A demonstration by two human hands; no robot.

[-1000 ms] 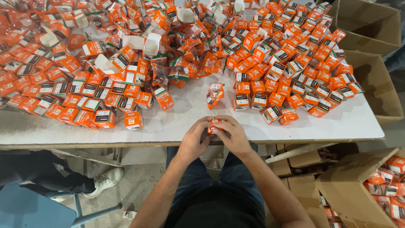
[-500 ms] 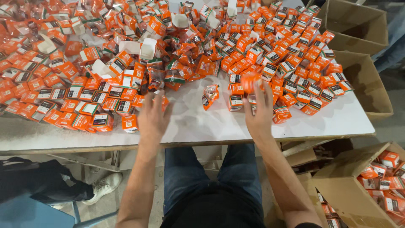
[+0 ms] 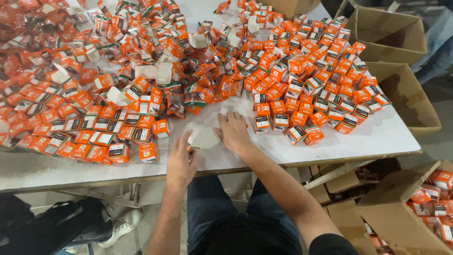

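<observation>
The left hand (image 3: pixel 181 163) and the right hand (image 3: pixel 233 132) both rest on a flat white box flap (image 3: pixel 205 138) near the front edge of the white table (image 3: pixel 330 146). Fingers pinch it (how tight, I cannot tell). Lots of little orange boxes (image 3: pixel 292 89) lie all around.

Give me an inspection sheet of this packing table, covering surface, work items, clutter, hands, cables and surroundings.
Surface: white table, bare strip along the near edge.
Job's things: flat white box blank between both hands; closed orange boxes massed on the right.
Clutter: loose orange packets and open white boxes heaped mid-table.
Hands: left hand touches the blank's near edge; right hand rests palm down beside it.
Cables: nothing seen.
Surroundings: cardboard cartons to the right, a carton of orange boxes below the table, another person's shoe at lower left.
</observation>
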